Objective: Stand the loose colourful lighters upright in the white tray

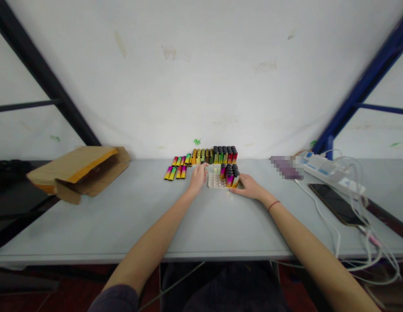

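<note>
A white tray (217, 182) with round holes sits in front of me on the grey table. Colourful lighters (230, 177) with black tops stand upright in its right part, while holes show at its left. At the tray's right end, my right hand (248, 187) grips it, thumb along the front edge and fingers beside the lighters. My left hand (198, 178) is at the tray's left edge with its fingers closed together; whatever they hold is hidden. Left of that hand lie several loose pink, yellow and green lighters (177, 172) in two rows.
Behind the tray stand a block of black-topped lighters (224, 154) and a yellow-and-dark group (203, 156). An open cardboard box (77, 167) lies at the left. On the right are a phone (336, 203), a power strip (334, 173) and tangled white cables (318, 208).
</note>
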Demonstrator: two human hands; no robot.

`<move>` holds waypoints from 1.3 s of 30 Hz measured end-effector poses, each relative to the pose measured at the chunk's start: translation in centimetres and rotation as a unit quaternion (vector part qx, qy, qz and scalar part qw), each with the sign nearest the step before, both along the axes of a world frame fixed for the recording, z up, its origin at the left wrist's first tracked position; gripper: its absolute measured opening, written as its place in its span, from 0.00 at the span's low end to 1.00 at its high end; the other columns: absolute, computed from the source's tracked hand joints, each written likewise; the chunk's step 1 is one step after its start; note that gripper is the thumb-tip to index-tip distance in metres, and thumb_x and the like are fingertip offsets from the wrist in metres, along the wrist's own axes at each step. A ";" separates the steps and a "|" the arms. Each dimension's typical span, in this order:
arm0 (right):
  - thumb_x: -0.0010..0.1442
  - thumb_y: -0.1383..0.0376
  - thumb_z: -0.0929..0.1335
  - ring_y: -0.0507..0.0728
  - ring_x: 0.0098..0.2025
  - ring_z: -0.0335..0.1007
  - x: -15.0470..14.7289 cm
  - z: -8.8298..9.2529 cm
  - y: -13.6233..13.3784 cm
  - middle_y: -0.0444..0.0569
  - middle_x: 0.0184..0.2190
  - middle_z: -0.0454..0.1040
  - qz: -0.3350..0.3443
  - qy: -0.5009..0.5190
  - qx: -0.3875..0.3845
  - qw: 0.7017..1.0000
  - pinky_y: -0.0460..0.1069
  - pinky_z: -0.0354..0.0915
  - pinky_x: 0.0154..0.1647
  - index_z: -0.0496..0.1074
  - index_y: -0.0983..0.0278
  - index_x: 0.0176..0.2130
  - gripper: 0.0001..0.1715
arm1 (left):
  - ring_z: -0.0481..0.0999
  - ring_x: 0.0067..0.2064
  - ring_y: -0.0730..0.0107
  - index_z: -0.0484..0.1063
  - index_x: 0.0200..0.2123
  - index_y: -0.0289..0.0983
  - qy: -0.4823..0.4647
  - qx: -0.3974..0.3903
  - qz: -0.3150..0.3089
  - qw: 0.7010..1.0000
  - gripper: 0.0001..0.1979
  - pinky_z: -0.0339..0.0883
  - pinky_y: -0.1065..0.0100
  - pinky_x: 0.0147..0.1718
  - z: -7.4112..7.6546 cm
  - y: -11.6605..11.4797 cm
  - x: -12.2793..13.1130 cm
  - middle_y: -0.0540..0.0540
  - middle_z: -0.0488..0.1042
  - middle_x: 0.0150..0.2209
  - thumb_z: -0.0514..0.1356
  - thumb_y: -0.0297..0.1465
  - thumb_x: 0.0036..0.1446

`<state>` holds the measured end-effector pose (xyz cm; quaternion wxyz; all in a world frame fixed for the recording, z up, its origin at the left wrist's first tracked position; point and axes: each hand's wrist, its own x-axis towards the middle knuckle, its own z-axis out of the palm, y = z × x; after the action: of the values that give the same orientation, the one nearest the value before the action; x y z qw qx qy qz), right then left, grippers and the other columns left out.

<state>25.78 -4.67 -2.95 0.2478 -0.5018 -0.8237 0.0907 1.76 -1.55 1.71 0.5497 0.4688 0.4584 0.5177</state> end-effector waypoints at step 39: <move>0.58 0.47 0.70 0.68 0.50 0.71 0.1 -0.2 0.1 0.59 0.50 0.75 -0.001 -0.004 0.007 1.000 0.60 0.65 0.53 0.70 0.65 0.51 0.31 | 0.43 0.13 0.81 0.51 0.16 0.40 -0.091 -0.091 0.053 0.990 0.24 0.38 0.75 0.13 -0.1 -0.6 0.6 0.56 0.48 0.13 0.47 0.43 0.62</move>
<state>25.88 -4.57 -3.12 0.2476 -0.5015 -0.8248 0.0829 2.34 -2.13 1.58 0.6012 0.3427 0.4758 0.5429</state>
